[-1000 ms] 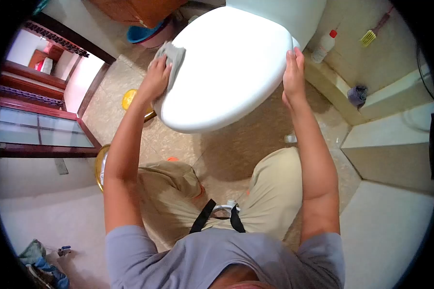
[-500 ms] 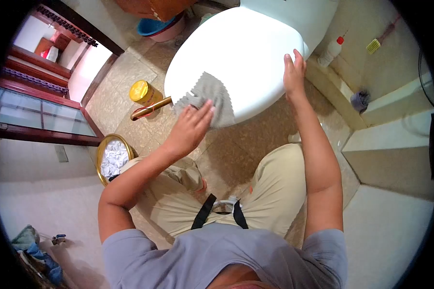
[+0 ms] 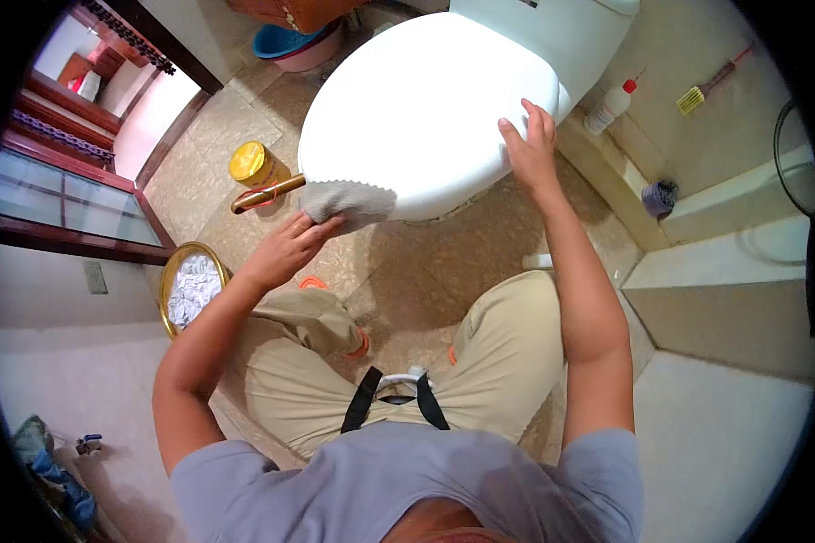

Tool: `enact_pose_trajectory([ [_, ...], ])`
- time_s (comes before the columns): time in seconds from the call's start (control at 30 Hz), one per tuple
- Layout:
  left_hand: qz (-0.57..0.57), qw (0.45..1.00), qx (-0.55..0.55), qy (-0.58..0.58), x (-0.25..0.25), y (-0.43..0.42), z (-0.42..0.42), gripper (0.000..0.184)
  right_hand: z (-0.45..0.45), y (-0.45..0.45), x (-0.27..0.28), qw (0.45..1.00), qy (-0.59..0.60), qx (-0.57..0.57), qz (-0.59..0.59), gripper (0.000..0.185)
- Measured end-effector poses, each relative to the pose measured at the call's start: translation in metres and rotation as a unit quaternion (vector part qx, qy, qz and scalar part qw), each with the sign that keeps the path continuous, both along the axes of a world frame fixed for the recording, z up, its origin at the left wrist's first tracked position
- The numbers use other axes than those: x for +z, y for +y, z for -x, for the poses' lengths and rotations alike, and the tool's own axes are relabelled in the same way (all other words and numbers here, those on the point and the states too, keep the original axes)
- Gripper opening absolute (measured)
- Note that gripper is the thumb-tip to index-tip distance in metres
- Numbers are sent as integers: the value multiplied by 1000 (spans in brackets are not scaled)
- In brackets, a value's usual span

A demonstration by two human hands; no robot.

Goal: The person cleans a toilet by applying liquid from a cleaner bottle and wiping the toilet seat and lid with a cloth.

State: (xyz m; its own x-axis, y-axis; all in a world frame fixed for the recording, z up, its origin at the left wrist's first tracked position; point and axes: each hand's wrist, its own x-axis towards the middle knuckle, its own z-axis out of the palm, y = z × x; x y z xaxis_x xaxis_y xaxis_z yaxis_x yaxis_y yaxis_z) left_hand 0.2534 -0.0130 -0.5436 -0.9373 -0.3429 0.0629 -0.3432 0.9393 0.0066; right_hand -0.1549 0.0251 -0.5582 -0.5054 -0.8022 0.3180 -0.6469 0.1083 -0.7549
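A grey cloth with zigzag edges drapes over the front left rim of the closed white toilet lid. My left hand grips the cloth's lower corner, fingers pressed together just off the rim. On the lid's right edge, near the hinge end, lies my right hand, thumb and fingers apart and nothing held in it. Close to the cloth, a gold-brown rod sticks out to the left of the lid; its other end is hidden.
A yellow can stands left of the toilet, and a gold-rimmed bin of crumpled white paper nearer my left arm. Behind are a blue basin and a pink one. On the right ledge are a red-capped bottle and a brush.
My left hand has drawn the cloth down and left, from the lid's top to its front rim. My right hand stays at the lid's edge, its fingers slightly shifted. The view has moved slightly.
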Motion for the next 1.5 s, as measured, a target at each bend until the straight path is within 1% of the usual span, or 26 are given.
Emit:
enact_pose_trajectory([
  [0.03, -12, 999, 24, -28, -5, -1, -8, 51, -3, 0, 3, 1000, 14, -1, -10, 67],
  [0.07, 10, 999, 25, -37, -9, -1, -16, 44, -6, -1, 5, 998, 56, 33, -11, 70],
  [0.13, 4, 999, 42, 26, -12, -2, -24, 41, -15, 0, 15, 985, 143, 100, -11, 75],
  [0.17, 3, 997, 49, 59, -14, -4, -25, 40, -24, 1, 17, 967, 184, 173, 16, 79],
  [0.2, -41, 987, 90, 128, -7, 2, -18, 40, -40, 7, 25, 943, 224, 244, 42, 83],
  [0.23, -56, 980, 106, 156, -1, 5, -14, 41, -62, 22, 46, 927, 263, 261, -56, 97],
  [0.27, -71, 973, 121, 185, 5, 5, -9, 41, -79, 25, 50, 910, 287, 292, -69, 110],
  [0.3, -85, 963, 133, 217, 9, 4, -3, 42, -90, 28, 56, 892, 309, 316, -98, 116],
  [0.37, -105, 943, 151, 278, 17, 1, 8, 41, -99, 25, 50, 855, 404, 308, -106, 115],
  [0.47, -133, 921, 161, 328, 35, 0, 16, 39, -104, 27, 50, 831, 452, 314, -77, 111],
  [0.57, -196, 878, 190, 394, 43, -4, 17, 39, -101, 27, 39, 832, 457, 315, -16, 107],
  [0.6, -206, 857, 201, 428, 44, -6, 17, 37, -102, 30, 43, 845, 434, 311, 15, 96],
  [0.7, -379, 727, 247, 517, 54, -3, 13, 36, -95, 35, 53, 879, 374, 296, 24, 86],
  [0.73, -396, 706, 254, 530, 53, -6, 9, 35, -96, 40, 67, 883, 379, 269, 63, 72],
  [0.83, -412, 622, 267, 610, 45, -18, 1, 33, -91, 43, 85, 898, 350, 223, 143, 63],
  [0.87, -424, 593, 263, 632, 44, -20, 0, 32, -91, 44, 93, 894, 357, 202, 178, 59],
  [0.97, -465, 562, 231, 644, 58, -23, -2, 31, -87, 42, 95, 895, 351, 198, 191, 61],
  [1.0, -457, 522, 242, 678, 60, -26, 0, 30, -88, 43, 95, 891, 357, 205, 191, 61],
  [1.1, -448, 505, 218, 705, 87, -33, 15, 29, -94, 43, 90, 884, 368, 215, 191, 59],
  [1.17, -455, 596, 253, 612, 91, -35, 32, 32, -97, 44, 90, 884, 373, 211, 187, 59],
  [1.2, -326, 714, 219, 579, 79, -36, 46, 31, -98, 45, 90, 886, 367, 207, 196, 58],
  [1.23, -187, 810, 177, 527, 70, -35, 59, 31, -98, 45, 91, 887, 362, 202, 204, 57],
  [1.33, -35, 888, 109, 446, 77, -23, 80, 37, -100, 47, 90, 887, 357, 203, 209, 53],
  [1.37, 32, 911, 119, 394, 82, -17, 89, 38, -101, 47, 89, 886, 356, 210, 209, 52],
  [1.43, 84, 933, 126, 327, 83, -8, 103, 36, -102, 47, 86, 886, 356, 212, 209, 49],
  [1.5, 108, 938, 58, 324, 78, 2, 121, 35, -101, 45, 88, 882, 359, 210, 220, 46],
])
